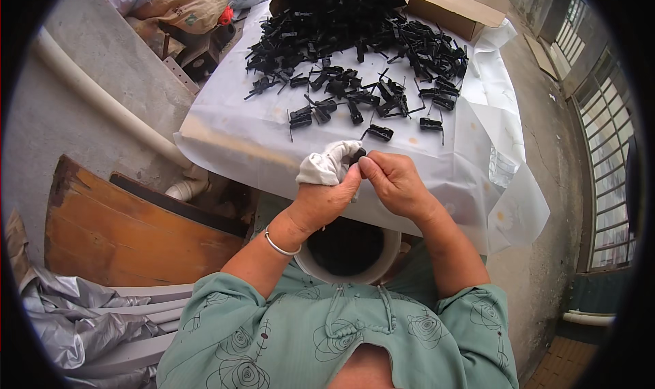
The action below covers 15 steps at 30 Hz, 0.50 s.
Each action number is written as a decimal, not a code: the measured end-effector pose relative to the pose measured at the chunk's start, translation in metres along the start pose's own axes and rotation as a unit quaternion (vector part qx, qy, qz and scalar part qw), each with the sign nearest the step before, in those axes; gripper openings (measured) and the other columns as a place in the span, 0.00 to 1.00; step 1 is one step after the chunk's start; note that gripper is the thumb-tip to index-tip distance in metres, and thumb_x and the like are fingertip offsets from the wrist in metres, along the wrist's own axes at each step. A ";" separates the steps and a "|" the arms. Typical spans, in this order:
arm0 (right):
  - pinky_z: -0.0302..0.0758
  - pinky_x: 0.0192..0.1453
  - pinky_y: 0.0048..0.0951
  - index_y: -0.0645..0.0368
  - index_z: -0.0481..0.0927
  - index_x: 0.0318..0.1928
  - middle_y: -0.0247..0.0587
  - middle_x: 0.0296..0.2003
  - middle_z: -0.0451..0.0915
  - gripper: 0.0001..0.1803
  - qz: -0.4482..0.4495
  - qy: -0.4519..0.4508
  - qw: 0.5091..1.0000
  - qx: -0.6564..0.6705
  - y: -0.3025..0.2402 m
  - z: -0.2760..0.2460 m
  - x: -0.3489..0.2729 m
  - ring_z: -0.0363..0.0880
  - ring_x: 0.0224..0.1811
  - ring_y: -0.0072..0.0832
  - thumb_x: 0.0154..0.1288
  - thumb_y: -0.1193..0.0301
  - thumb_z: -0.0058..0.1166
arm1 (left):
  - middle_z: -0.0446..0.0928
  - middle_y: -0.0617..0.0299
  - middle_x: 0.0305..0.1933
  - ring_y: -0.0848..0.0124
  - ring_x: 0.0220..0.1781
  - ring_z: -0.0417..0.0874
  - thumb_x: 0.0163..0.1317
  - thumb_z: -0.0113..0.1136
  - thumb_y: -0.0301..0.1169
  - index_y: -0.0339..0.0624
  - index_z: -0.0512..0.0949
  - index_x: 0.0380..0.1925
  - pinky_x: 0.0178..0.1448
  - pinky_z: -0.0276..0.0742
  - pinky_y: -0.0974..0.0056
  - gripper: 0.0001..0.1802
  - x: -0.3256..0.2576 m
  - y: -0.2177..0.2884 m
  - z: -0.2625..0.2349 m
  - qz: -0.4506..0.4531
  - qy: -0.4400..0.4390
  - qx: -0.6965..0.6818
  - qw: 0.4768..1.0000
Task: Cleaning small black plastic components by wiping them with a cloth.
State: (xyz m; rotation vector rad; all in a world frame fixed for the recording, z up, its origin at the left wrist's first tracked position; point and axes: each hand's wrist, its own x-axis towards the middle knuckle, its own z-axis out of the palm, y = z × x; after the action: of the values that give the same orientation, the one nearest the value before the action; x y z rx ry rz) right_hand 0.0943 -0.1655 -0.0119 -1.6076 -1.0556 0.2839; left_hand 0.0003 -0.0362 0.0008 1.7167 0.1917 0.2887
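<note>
In front of my chest, at the table's near edge, my left hand (323,188) is closed around a small black plastic part (357,157). A white cloth glove (319,169) covers the fingers of that hand, and a bangle circles the wrist. My right hand (397,181), ungloved, pinches the same part between thumb and forefinger. Fingers hide most of its shape. Just beyond lie loose black clip-like parts with thin stems, the closest one (380,132) on its side. Farther back they build into a large heap (355,41).
White plastic sheeting (239,126) drapes the table. A cardboard box (454,8) stands at the back right. Below my hands, a white bucket (394,254) has dark contents. To the left are a wooden board (129,232), a pale pipe (109,106) and silver sheeting (75,327).
</note>
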 end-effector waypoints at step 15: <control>0.65 0.26 0.22 0.64 0.75 0.30 0.31 0.18 0.69 0.11 0.054 -0.009 0.997 0.058 0.003 -0.002 0.005 0.62 0.21 0.17 0.65 0.69 0.49 | 0.72 0.64 0.37 0.78 0.35 0.72 0.61 0.52 0.25 0.38 0.65 0.50 0.40 0.71 0.74 0.17 0.009 -0.015 -0.011 0.146 0.049 0.012 0.988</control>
State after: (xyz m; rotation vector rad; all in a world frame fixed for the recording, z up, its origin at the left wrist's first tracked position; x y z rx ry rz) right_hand 0.0997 -0.1626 -0.0125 -1.5625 -0.9486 0.4254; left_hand 0.0059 -0.0206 -0.0112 1.7560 0.0126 0.5895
